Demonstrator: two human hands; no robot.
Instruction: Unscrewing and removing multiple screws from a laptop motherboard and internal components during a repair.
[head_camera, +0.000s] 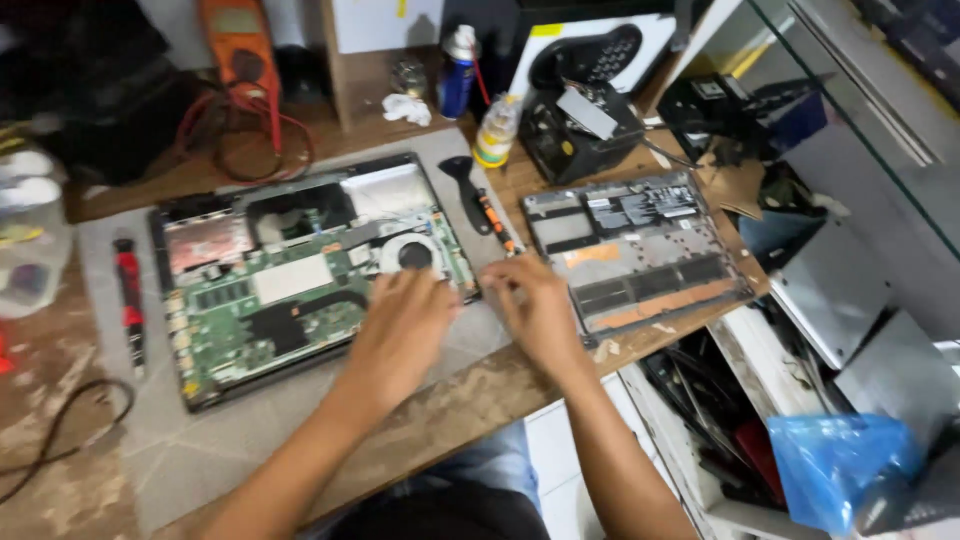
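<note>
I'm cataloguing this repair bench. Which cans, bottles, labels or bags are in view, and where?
Spray can: back of the bench, blue cylinder, white cap, red straw.
Small bottle: right of the can, clear, yellowish label.
Yellow sticker: on a white panel at the back.
Plastic bag: lower right, crumpled, blue.

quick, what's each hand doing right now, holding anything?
Left hand: open, fingers spread on the opened laptop near its fan, holding nothing.
Right hand: blurred at the laptop's corner; grip cannot be told.
</note>
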